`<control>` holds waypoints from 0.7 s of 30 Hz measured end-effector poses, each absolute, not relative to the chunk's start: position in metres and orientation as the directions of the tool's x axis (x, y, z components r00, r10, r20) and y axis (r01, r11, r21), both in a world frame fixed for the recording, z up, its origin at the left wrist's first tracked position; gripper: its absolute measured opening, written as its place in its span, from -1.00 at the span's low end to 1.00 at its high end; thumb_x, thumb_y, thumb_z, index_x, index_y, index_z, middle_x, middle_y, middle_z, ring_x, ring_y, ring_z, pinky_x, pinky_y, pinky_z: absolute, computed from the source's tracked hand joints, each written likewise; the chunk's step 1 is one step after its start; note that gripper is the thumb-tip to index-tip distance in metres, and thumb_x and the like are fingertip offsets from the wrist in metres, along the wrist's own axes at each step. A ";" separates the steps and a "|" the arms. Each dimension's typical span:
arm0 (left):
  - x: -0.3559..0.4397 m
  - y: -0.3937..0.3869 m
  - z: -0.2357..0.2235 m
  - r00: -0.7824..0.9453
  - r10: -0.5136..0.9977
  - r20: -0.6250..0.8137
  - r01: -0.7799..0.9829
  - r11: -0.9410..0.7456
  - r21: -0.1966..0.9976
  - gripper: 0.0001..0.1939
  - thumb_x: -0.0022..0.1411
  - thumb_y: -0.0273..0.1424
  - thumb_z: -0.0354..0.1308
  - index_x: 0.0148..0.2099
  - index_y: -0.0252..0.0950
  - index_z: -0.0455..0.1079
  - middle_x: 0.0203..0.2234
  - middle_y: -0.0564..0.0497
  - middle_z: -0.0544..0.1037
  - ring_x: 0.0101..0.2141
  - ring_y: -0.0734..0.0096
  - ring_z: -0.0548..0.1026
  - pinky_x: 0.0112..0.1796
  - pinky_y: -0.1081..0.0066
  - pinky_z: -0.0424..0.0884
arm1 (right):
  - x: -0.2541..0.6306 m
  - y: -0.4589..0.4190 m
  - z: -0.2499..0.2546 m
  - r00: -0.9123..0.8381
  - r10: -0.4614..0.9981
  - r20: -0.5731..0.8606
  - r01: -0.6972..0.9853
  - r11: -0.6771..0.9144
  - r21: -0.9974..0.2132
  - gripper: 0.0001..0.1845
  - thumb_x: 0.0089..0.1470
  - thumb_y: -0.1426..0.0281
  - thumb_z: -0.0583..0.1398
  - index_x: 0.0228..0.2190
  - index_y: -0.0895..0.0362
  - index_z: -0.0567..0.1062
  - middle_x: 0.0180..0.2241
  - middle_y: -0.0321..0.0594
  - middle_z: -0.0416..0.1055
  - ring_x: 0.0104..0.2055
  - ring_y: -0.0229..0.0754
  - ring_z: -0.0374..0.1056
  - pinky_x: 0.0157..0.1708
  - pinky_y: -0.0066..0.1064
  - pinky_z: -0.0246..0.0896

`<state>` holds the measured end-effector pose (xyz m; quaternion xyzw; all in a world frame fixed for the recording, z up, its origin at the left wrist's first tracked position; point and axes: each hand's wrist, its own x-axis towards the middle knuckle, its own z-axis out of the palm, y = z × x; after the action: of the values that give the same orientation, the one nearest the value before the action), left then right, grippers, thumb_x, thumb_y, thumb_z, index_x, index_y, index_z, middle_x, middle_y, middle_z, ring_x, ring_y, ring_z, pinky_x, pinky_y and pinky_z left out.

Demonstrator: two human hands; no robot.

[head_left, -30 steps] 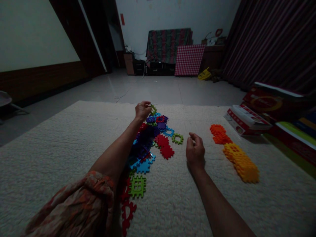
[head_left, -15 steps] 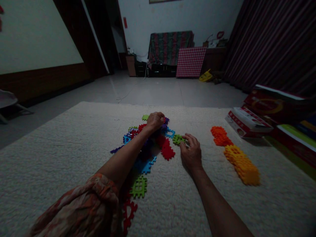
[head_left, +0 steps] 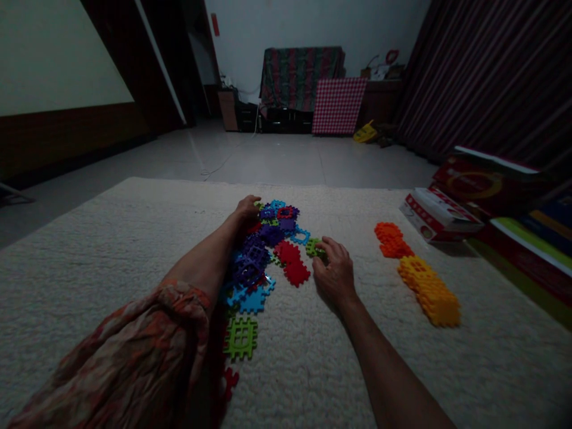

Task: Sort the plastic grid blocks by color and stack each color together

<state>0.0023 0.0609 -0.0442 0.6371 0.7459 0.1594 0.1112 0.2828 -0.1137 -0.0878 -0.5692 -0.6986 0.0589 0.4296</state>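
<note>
Thin plastic interlocking squares with toothed edges lie in a loose heap on the pale mat. My left hand (head_left: 248, 208) is at the heap's far left side, a finger stretched out over a light green piece (head_left: 258, 205); its other fingers are mostly hidden. Purple pieces (head_left: 254, 250), a red piece (head_left: 296, 273) and blue pieces (head_left: 254, 299) lie between my arms. My right hand (head_left: 335, 268) rests on the mat right of the heap, thumb and fingers around a green interlocking square (head_left: 313, 246). Nearer me lies a green window-pattern square (head_left: 241, 338).
To the right are an orange stack (head_left: 392, 239) and a yellow-orange row of squares (head_left: 429, 292). Behind them stand a red and white box (head_left: 440, 214) and larger boxes (head_left: 487, 179). The mat (head_left: 156, 202) ends at a tiled floor (head_left: 286, 158).
My left hand has moved left from the red and purple pieces to the light green piece, uncovering part of the heap. My right hand stays at its green square. The view has shifted slightly.
</note>
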 end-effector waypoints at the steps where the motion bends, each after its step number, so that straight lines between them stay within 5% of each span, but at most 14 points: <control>1: 0.002 0.062 -0.043 -0.134 0.991 0.019 0.923 0.117 0.366 -0.39 0.11 -0.46 0.24 0.24 -0.15 0.41 0.22 0.02 0.44 0.18 0.32 0.41 0.10 0.52 0.30 | 0.282 -0.115 -0.087 0.014 0.855 0.519 0.758 0.329 -0.563 -0.68 0.05 0.44 0.13 -0.13 0.08 0.53 0.12 -0.06 0.43 0.16 0.05 0.28 0.14 -0.04 0.19; 8: 0.000 0.054 -0.024 -0.080 0.993 -0.087 0.964 0.099 0.246 -0.59 -0.04 -0.51 0.30 -0.07 -0.21 0.59 -0.12 -0.06 0.61 -0.10 0.19 0.55 -0.11 0.43 0.43 | 0.279 -0.117 -0.086 -0.006 0.895 0.445 0.824 0.257 -0.506 -0.64 0.11 0.41 0.13 -0.04 0.10 0.49 0.20 0.01 0.34 0.24 0.12 0.20 0.15 0.05 0.17; 14: 0.028 0.024 -0.003 -0.143 0.967 0.211 0.965 0.089 0.246 -0.63 0.18 -0.43 0.16 0.05 -0.31 0.49 -0.04 -0.15 0.50 -0.02 0.24 0.47 -0.02 0.41 0.38 | 0.280 -0.115 -0.089 0.050 0.884 0.464 0.769 0.263 -0.583 -0.62 0.05 0.44 0.12 -0.06 0.13 0.46 0.13 0.04 0.38 0.19 0.08 0.29 0.17 0.02 0.18; 21: 0.116 -0.040 0.004 0.513 0.851 0.110 0.775 -0.515 0.368 -0.55 0.09 -0.38 0.27 0.07 -0.20 0.50 -0.03 -0.08 0.55 0.01 0.26 0.50 0.06 0.36 0.38 | 0.285 -0.110 -0.088 0.154 0.813 0.562 0.663 0.337 -0.669 -0.23 -0.06 0.42 0.16 0.22 0.25 0.18 0.25 0.17 0.17 0.34 0.08 0.10 0.30 -0.02 0.08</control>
<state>0.1158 -0.0396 0.0044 0.8590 0.4732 0.1394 0.1372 0.2850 -0.1101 -0.0885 -0.5710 -0.6459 0.0747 0.5011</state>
